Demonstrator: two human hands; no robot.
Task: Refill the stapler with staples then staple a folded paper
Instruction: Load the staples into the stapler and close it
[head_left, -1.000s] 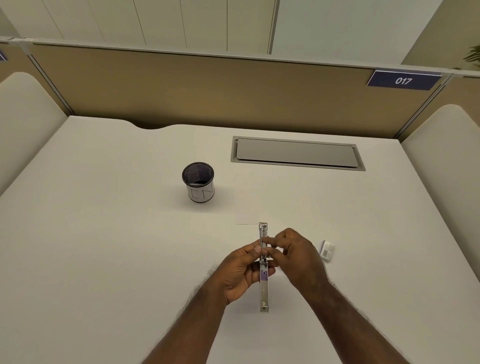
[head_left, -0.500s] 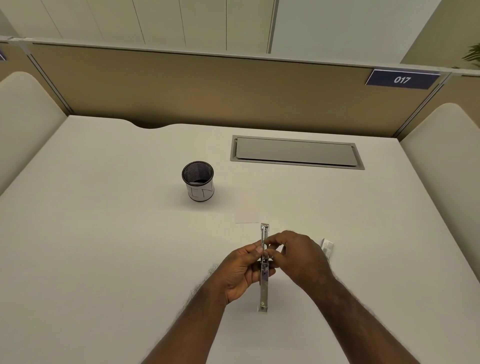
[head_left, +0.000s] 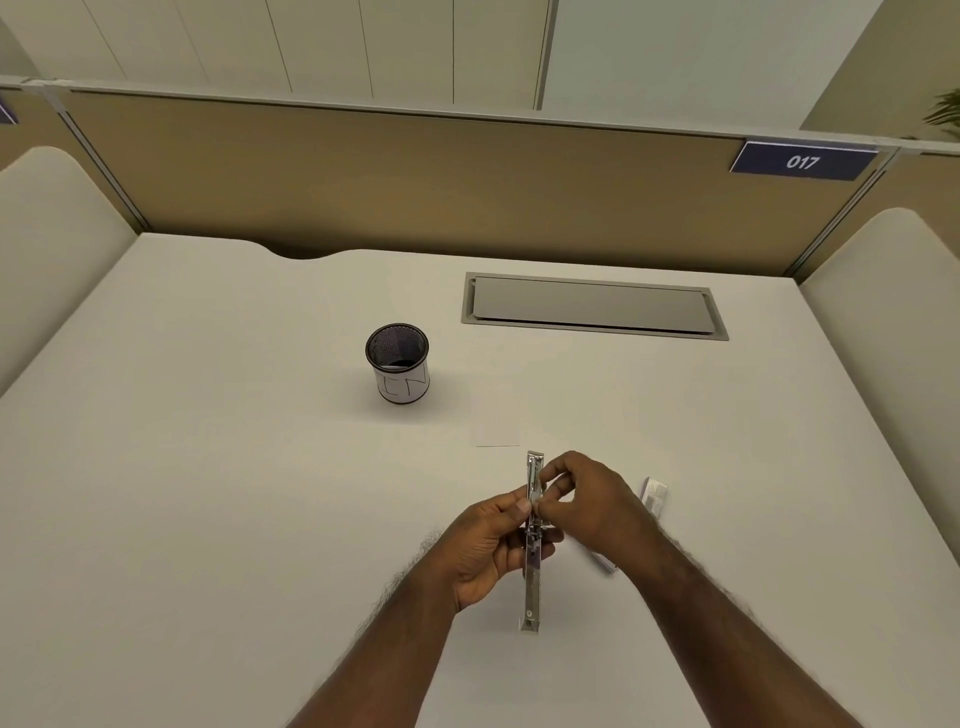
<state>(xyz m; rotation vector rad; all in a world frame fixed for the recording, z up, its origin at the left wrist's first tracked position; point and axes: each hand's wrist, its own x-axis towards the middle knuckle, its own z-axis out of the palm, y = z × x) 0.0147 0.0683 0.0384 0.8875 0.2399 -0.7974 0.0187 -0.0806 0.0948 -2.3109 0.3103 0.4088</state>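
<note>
A long silver stapler (head_left: 533, 587), swung fully open, runs lengthwise away from me above the white desk. My left hand (head_left: 491, 551) grips its middle from the left. My right hand (head_left: 587, 499) pinches at the channel of the far half, thumb and forefinger closed on something too small to make out. A small staple box (head_left: 653, 495) lies on the desk just right of my right hand. A folded white paper (head_left: 496, 415) lies flat beyond the stapler, faint against the desk.
A black mesh pen cup (head_left: 398, 362) with a white label stands at centre left. A grey cable hatch (head_left: 592, 306) is set into the desk at the back. A tan partition (head_left: 415, 182) with a 017 sign closes the far edge.
My right hand's fingertips have shifted slightly along the stapler's far half. The left hand and the stapler have held almost still.
</note>
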